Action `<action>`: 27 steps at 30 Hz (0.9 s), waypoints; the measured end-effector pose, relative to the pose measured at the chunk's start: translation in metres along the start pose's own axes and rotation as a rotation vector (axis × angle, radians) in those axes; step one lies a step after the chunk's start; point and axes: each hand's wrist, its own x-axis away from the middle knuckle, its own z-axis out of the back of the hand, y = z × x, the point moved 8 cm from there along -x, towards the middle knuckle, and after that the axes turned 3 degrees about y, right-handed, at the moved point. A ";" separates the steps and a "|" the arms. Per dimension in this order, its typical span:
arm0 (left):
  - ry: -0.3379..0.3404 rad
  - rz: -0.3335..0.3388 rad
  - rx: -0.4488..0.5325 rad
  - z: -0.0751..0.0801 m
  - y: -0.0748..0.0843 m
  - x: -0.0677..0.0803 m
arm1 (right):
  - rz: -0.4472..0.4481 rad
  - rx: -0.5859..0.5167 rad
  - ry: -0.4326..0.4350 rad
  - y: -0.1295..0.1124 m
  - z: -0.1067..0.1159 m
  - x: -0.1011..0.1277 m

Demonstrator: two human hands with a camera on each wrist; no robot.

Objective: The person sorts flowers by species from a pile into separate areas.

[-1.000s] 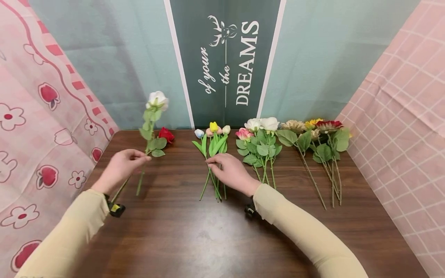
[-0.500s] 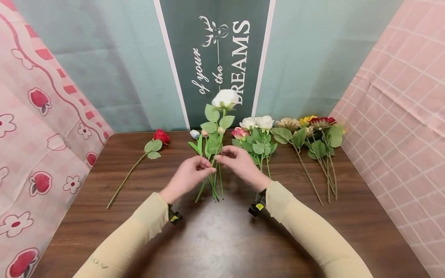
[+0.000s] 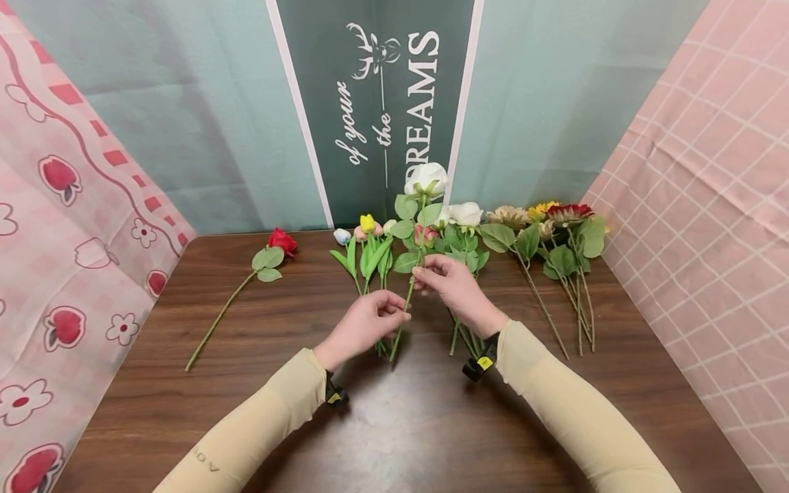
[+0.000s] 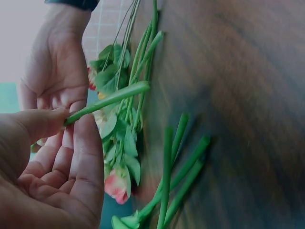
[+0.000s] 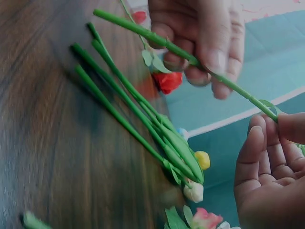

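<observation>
A long-stemmed white rose is held up over the table, bloom away from me and stem slanting down towards me. My left hand pinches its lower stem between thumb and fingers. Higher up, just below the leaves, my right hand pinches the same stem. In the right wrist view the green stem runs from one hand to the other. Left of the held rose lie several tulips, their stems partly hidden by my left hand. Behind my right hand lie more roses, white and pink.
A single red rose lies at the left of the brown wooden table. At the right are several daisy-like flowers in beige, yellow and dark red. Cloth hangs along the back and both sides.
My left hand has carried the white rose from beside the red rose rightwards, past the tulips. My right hand has left the tulips, moved right and taken hold of the rose's stem.
</observation>
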 end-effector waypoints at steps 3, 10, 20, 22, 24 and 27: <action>-0.020 -0.015 -0.011 -0.011 0.003 -0.001 | -0.011 -0.012 0.012 0.001 0.008 0.002; -0.021 -0.036 -0.080 -0.028 0.010 -0.011 | -0.035 -0.027 0.069 0.008 0.027 0.007; -0.068 -0.024 -0.182 -0.054 0.013 -0.035 | 0.099 0.354 0.255 0.010 0.080 0.018; -0.078 -0.013 -0.190 -0.060 0.012 -0.038 | 0.124 0.390 0.279 0.012 0.088 0.021; -0.085 0.003 -0.185 -0.064 0.009 -0.042 | 0.130 0.407 0.293 0.014 0.094 0.025; -0.097 0.032 -0.185 -0.069 0.002 -0.046 | 0.136 0.420 0.310 0.015 0.100 0.028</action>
